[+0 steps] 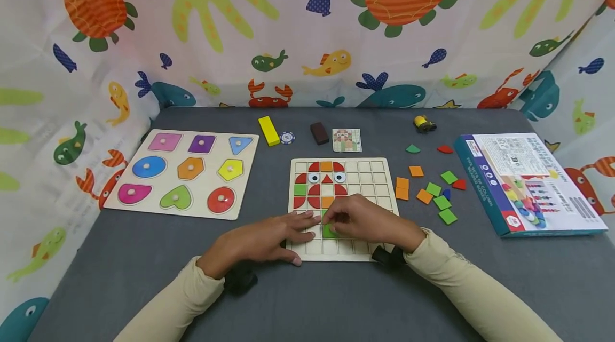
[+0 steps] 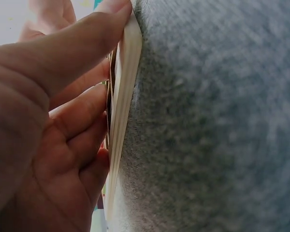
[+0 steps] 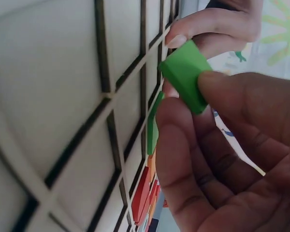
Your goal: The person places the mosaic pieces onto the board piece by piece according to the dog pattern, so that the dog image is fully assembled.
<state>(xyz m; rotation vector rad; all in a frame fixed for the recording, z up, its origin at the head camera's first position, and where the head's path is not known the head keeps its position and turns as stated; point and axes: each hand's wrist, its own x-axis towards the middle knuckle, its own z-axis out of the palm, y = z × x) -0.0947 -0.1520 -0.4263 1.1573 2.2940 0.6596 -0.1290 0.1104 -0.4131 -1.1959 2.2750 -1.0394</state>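
A wooden grid board (image 1: 377, 175) lies mid-table, its upper left cells filled with red rounded tiles (image 1: 314, 189), orange and green squares and two eye tiles (image 1: 339, 177). My right hand (image 1: 367, 220) pinches a green square tile (image 3: 184, 72) between thumb and fingertips, just over the board's lower cells. In the right wrist view, another green tile (image 3: 153, 126) sits in the grid beyond it. My left hand (image 1: 266, 238) rests on the board's left edge with fingers extended. The left wrist view has its thumb (image 2: 77, 46) against the board's rim (image 2: 123, 92).
Loose orange (image 1: 402, 188), green (image 1: 448, 216), red and blue pieces lie right of the board, beside a boxed game (image 1: 538, 187). On the left is a shape puzzle (image 1: 202, 139). Behind the board are a yellow block (image 1: 269, 131), dark block (image 1: 319, 133), picture card (image 1: 346, 140) and toy (image 1: 424, 124).
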